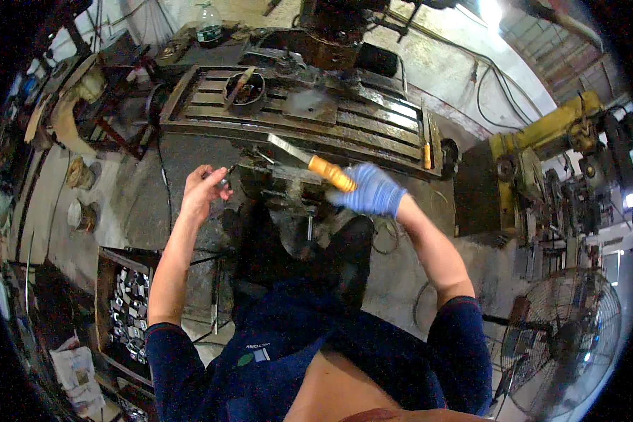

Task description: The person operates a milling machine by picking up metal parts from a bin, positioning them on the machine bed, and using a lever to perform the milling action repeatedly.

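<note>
At the far side of the work place, find first the slotted metal table [373, 143]. Just before its front edge, near the middle, see the dark vise [299, 186], with too little visible for telling about any clamped part. Close to the left end of the table, notice also the round pot [252, 107] with a stick [244, 79] leaning out.

Above the vise, hold the yellow-handled tool [323, 169], seemingly a file, with blade slanting toward the table's front edge, in the blue-gloved right hand [374, 191], closed firmly around the handle. Could slip or twist there because of oily cloth, or knock the table edge because of too wide a stroke.

To the left of the vise, keep the bare left hand [202, 191] with thumb and fingers together, apparently on a small dark piece [225, 182]. Might drop it through too light a pinch, or scrape unprotected fingertips by coming too near the blade.
</note>
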The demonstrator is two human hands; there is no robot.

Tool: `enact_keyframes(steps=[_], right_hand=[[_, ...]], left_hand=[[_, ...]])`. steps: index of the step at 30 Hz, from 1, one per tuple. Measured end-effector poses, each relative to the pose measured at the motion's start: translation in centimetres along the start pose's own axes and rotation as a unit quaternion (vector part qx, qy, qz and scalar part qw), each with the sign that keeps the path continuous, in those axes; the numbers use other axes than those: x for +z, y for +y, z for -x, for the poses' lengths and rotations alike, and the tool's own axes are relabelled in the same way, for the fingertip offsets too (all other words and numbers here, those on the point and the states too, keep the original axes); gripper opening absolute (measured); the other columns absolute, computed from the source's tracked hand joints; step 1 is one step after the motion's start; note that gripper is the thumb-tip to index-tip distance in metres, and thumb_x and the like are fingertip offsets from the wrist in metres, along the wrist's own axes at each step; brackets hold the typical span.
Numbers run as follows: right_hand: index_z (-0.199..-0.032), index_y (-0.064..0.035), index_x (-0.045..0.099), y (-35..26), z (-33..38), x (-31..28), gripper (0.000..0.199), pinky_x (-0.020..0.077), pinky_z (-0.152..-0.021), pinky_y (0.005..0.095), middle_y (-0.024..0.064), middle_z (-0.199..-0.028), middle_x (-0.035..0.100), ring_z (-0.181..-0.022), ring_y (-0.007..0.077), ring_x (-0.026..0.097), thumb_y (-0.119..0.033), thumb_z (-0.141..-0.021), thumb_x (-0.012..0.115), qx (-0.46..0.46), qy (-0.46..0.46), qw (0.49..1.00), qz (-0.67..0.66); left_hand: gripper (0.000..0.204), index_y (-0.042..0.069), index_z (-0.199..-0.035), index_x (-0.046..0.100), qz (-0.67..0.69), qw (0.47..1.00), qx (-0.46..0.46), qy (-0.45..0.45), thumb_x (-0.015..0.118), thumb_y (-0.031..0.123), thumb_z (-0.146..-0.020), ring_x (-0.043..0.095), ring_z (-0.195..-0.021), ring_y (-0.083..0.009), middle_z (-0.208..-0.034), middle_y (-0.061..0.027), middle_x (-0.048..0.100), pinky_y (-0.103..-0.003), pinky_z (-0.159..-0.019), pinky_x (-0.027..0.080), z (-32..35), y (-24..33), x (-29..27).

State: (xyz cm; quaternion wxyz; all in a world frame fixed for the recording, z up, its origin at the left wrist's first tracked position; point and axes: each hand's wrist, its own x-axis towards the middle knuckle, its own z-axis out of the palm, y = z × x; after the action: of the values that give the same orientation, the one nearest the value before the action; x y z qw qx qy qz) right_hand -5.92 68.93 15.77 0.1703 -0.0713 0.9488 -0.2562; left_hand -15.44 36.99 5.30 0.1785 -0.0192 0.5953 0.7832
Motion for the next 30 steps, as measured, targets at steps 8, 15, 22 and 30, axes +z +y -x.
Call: enact_keyframes(steps=[8,15,22,30], right_hand=[[-0.09,-0.0046,0.065,12.4,-5.4,1.4,0.041,0.0475,-0.067,0.0296,0.0088,-0.08,0.066,-0.071,0.0175,0.061,-0.037,-0.066,0.072,0.039,0.161,0.976,-0.144],[-0.078,-0.0093,0.066,15.4,-6.1,5.8,0.045,0.0481,-0.067,0.0394,0.0158,-0.075,0.063,-0.073,0.033,0.06,-0.053,-0.069,0.056,0.201,0.194,0.96,0.035],[-0.093,-0.0064,0.064,14.6,-2.1,6.1,0.045,0.0467,-0.076,0.0365,0.0172,-0.087,0.063,-0.085,0.0308,0.06,-0.044,-0.069,0.063,0.159,0.241,0.955,-0.059],[-0.092,-0.0022,0.064,15.3,5.2,6.4,0.038,0.0482,-0.069,0.0317,0.0164,-0.081,0.064,-0.074,0.0251,0.064,-0.034,-0.072,0.065,0.149,0.256,0.947,-0.127]], left_hand=[[0.03,-0.005,-0.097,0.051,-0.103,0.994,-0.008,-0.048,0.052,0.022,-0.085,0.056,-0.047,-0.0183,-0.07,-0.012,0.056,-0.028,-0.039,0.047,-1.2,-0.1,1.5],[0.021,0.001,-0.075,0.046,-0.176,0.977,0.086,-0.081,0.058,0.017,-0.082,0.059,-0.059,-0.0161,-0.068,-0.0073,0.052,-0.027,-0.044,0.049,-3.7,1.2,5.7],[0.028,0.001,-0.073,0.045,-0.485,0.815,0.298,-0.106,0.067,0.017,-0.069,0.049,-0.059,-0.0252,-0.063,-0.0115,0.049,-0.035,-0.056,0.039,-11.0,1.4,11.3],[0.025,0.009,-0.084,0.058,-0.522,0.775,0.352,-0.049,0.069,0.024,-0.067,0.055,-0.079,-0.0303,-0.086,-0.0116,0.056,-0.04,-0.068,0.042,-18.8,0.0,17.6]])
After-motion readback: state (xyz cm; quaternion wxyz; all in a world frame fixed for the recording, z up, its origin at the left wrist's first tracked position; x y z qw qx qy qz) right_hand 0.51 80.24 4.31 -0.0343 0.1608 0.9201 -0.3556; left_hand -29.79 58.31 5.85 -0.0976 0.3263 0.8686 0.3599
